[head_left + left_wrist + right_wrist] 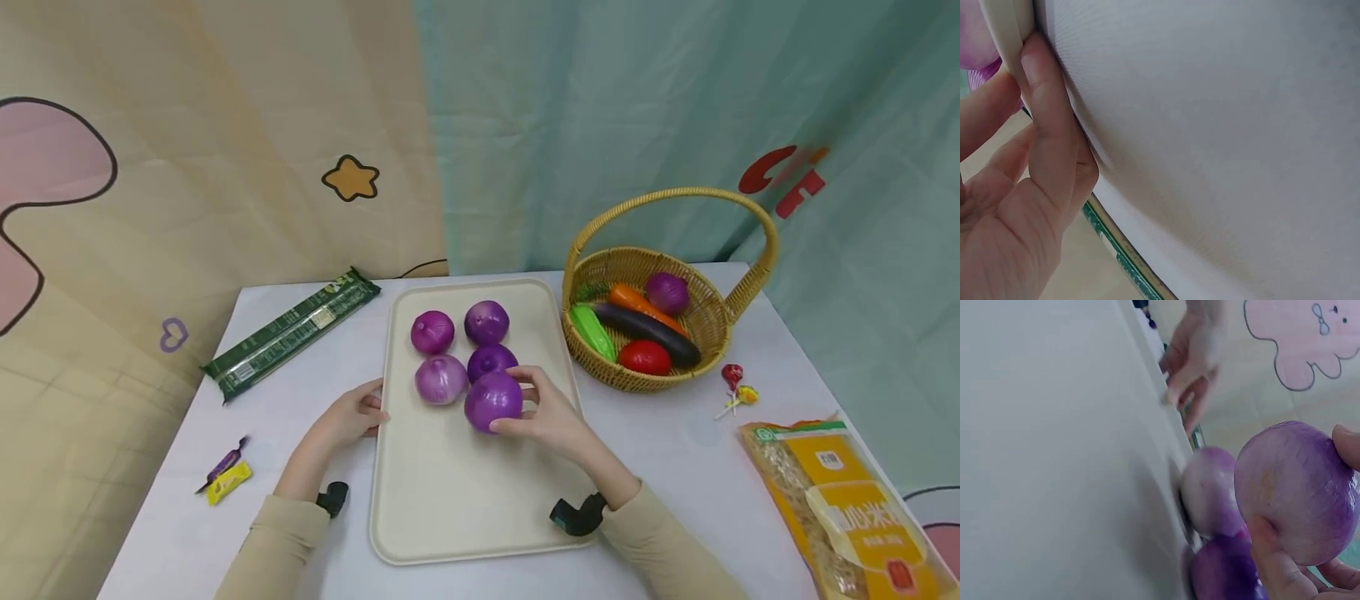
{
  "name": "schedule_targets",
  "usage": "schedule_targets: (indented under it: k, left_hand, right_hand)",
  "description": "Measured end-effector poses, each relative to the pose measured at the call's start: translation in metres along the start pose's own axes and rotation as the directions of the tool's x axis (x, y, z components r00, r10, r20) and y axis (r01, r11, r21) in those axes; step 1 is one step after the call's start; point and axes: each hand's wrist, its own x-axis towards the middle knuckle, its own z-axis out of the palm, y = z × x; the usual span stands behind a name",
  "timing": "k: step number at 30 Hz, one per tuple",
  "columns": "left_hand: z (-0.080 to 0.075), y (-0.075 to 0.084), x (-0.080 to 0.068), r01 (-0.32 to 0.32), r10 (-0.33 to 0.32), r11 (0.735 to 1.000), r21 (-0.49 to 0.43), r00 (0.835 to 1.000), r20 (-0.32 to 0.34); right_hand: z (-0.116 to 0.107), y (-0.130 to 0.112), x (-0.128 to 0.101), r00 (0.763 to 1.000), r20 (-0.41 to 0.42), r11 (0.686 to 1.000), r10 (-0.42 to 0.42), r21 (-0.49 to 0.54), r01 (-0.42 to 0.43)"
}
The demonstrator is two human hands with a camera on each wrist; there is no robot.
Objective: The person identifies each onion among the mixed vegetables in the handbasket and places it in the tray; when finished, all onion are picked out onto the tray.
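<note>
My right hand [550, 414] holds a purple onion [492, 402] between thumb and fingers over the middle of a cream tray [450, 500]. In the right wrist view the onion [1297, 494] is lifted off the tray surface, its pale side showing. Several other purple onions, such as the pale one [440, 380] and the darker one [486, 322], sit on the tray's far half. With thumb and fingers, my left hand [351, 417] pinches the tray's left rim. The left wrist view shows those fingertips on the rim [1013, 31].
A wicker basket [637, 382] at back right contains an onion, carrot, eggplant, tomato and green vegetable. Lollipops [738, 393] and an orange food bag [847, 508] lie to the right. On the left are a long green packet [292, 333] and wrapped candies [227, 482].
</note>
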Motion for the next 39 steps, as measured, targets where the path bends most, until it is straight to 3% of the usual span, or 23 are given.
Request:
schedule_targets:
  k: [5, 10, 16, 23, 27, 32, 39]
  left_hand:
    - [0.0, 0.0, -0.001, -0.004, 0.004, 1.0, 0.0, 1.0, -0.006]
    - [0.001, 0.0, -0.002, 0.003, -0.003, 1.0, -0.005, 1.0, -0.017]
    - [0.002, 0.001, -0.002, -0.022, 0.022, 1.0, -0.014, 1.0, -0.009]
    - [0.001, -0.001, 0.0, -0.006, 0.007, 1.0, 0.008, 1.0, -0.018]
    - [0.001, -0.003, 0.001, -0.004, 0.004, 1.0, 0.007, 1.0, -0.016]
    - [0.002, -0.004, 0.002, -0.002, 0.002, 1.0, 0.007, 1.0, -0.017]
    - [0.001, -0.004, 0.003, -0.008, 0.008, 1.0, 0.007, 1.0, -0.011]
  right_hand:
    - [0.036, 0.009, 0.002, 0.997, 0.082, 1.0, 0.009, 0.0, -0.009]
    - [0.056, 0.016, 0.005, 0.99, 0.144, 1.0, 0.001, -0.022, 0.002]
    - [0.061, 0.019, 0.007, 0.986, 0.162, 0.997, 0.043, -0.076, -0.031]
    - [0.06, 0.022, 0.008, 0.983, 0.182, 0.989, 0.015, -0.149, 0.012]
    - [0.056, 0.017, 0.006, 0.982, 0.19, 0.99, 0.012, -0.141, 0.015]
    - [0.041, 0.008, 0.002, 0.981, 0.192, 0.977, -0.005, -0.207, 0.045]
    - [-0.014, -0.015, -0.001, 0.991, 0.101, 0.968, -0.085, -0.227, 0.106]
